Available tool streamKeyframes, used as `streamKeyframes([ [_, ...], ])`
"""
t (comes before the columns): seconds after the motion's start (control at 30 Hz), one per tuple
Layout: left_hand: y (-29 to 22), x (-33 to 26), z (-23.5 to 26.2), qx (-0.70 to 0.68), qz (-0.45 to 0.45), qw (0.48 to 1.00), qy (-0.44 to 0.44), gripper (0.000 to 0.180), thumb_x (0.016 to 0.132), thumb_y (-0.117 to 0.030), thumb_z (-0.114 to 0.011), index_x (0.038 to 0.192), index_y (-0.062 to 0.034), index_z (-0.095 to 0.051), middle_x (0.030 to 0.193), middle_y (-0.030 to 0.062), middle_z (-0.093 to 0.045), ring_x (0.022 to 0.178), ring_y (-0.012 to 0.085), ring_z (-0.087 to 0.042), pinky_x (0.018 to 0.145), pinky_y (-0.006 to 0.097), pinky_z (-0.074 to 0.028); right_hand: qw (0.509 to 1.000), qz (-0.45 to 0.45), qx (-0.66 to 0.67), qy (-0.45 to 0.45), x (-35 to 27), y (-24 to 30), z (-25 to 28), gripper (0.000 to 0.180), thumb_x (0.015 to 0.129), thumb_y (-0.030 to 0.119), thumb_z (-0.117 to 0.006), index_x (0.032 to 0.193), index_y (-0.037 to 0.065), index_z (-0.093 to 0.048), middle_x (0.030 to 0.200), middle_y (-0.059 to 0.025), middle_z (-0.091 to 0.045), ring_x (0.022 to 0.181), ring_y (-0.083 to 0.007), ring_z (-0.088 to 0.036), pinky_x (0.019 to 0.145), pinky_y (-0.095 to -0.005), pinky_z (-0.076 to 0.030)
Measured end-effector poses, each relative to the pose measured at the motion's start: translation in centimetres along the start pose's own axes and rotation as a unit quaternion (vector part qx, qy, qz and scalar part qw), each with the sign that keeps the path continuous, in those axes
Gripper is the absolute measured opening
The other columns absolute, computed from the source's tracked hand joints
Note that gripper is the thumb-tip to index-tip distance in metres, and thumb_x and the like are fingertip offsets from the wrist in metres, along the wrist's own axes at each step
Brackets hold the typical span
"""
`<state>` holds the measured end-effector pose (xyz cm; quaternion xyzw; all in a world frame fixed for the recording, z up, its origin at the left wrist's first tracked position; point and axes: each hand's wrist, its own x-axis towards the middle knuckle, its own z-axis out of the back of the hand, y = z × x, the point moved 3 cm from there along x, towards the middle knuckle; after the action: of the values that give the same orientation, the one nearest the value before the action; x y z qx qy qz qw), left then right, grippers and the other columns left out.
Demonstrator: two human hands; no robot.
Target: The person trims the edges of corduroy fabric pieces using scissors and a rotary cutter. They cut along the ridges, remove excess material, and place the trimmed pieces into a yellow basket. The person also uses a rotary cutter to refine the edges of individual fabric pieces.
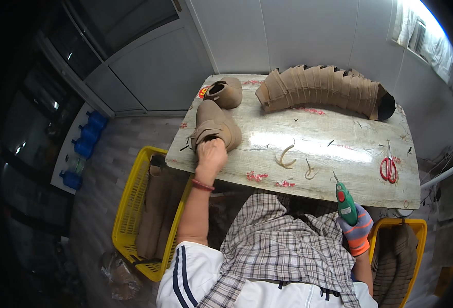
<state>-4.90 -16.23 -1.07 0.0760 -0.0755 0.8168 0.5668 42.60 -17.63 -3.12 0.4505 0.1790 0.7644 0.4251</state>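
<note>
My bare left hand (212, 155), with a red bracelet at the wrist, grips a tan shoe upper (213, 117) at its opening, on the table's left side. The fingertips are hidden inside it. Just behind lies a second tan shoe upper (230, 94). My right hand (359, 232), in a grey and orange glove, is closed around a green handheld tool (345, 204) with a red button. Its thin metal tip points up over the table's front edge. Curved trimmed strips (286, 158) lie mid-table.
Nested tan uppers (319, 88) form a long row at the back of the table (226, 177). Red-handled scissors (389, 167) lie at the right. Yellow baskets holding brown pieces stand left (128, 215) and right (422, 241). Blue water jugs (85, 141) line the left.
</note>
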Motion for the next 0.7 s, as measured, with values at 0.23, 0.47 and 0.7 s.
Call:
streamKeyframes([
  [0.23,8.6,0.1,0.9,-0.04,0.039,0.998,-0.019,0.034,0.079,-0.021,-0.067,0.09,0.0108,-0.062,0.096,0.0324,-0.061,0.093,0.0451,-0.058,0.085,0.05,-0.048,0.994,-0.11,0.019,-0.017,-1.2,-2.1,0.4,0.05,0.061,0.008,-0.084,0.106,-0.001,-0.063,0.086,-0.0125,-0.067,0.074,-0.0188,-0.064,0.07,-0.0304,-0.051],
  [0.47,11.0,7.2,3.7,-0.091,0.046,0.985,0.136,0.043,0.088,-0.029,-0.052,0.101,0.0121,-0.059,0.109,0.0307,-0.059,0.105,0.0417,-0.056,0.091,0.045,-0.045,0.995,-0.094,-0.026,-0.021,-0.1,-3.7,-0.1,0.053,0.062,0.014,-0.086,0.107,-0.001,-0.062,0.086,-0.0143,-0.067,0.074,-0.0209,-0.065,0.069,-0.0321,-0.052],
  [0.7,13.4,10.4,4.0,-0.094,0.05,0.994,0.002,0.031,0.084,-0.022,-0.062,0.097,0.006,-0.061,0.104,0.0266,-0.062,0.101,0.0416,-0.058,0.086,0.047,-0.046,0.992,-0.116,-0.042,-0.009,0.2,-3.6,-0.2,0.053,0.062,0.014,-0.087,0.107,-0.001,-0.062,0.086,-0.0145,-0.067,0.074,-0.0207,-0.065,0.07,-0.0315,-0.052],
])
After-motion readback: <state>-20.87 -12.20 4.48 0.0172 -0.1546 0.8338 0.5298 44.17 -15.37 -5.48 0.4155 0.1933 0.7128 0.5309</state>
